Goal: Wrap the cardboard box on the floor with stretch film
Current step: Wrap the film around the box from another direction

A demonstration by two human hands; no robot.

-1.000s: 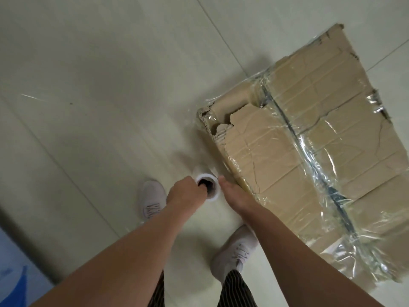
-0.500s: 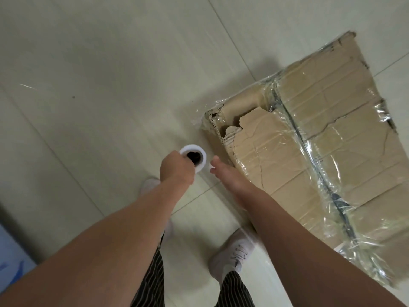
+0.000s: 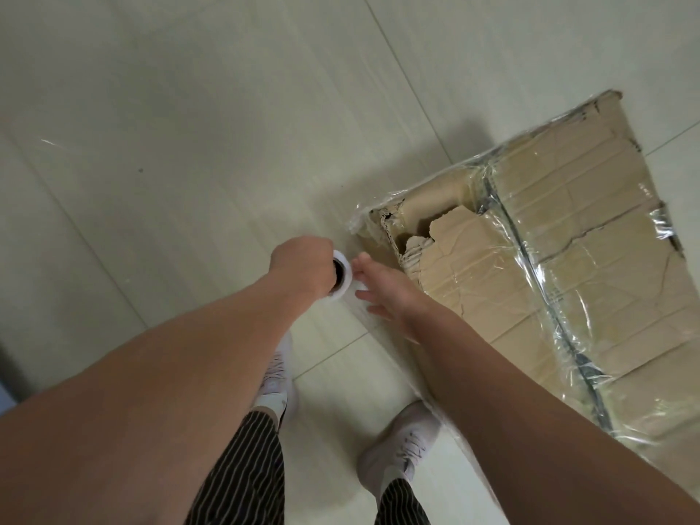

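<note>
A torn brown cardboard box (image 3: 560,267) stands on the pale floor at the right, its top and sides covered in shiny stretch film. My left hand (image 3: 303,265) grips the upper end of the white stretch film roll (image 3: 342,276), fingers curled at its dark core. Just right of the roll, my right hand (image 3: 382,293) has its fingers spread and straight, touching the roll's side. A clear sheet of film (image 3: 435,403) runs from the roll down along the box's near side.
Pale floor tiles (image 3: 189,145) stretch to the left and far side. My two white shoes (image 3: 397,445) and striped trouser legs stand close to the box's near edge. A dark blue-grey object shows at the left edge (image 3: 5,388).
The left hand carried the roll up and away from my feet, toward the box's torn corner. The right hand's fingers have spread beside the roll. The view shifted, so the box sits further right.
</note>
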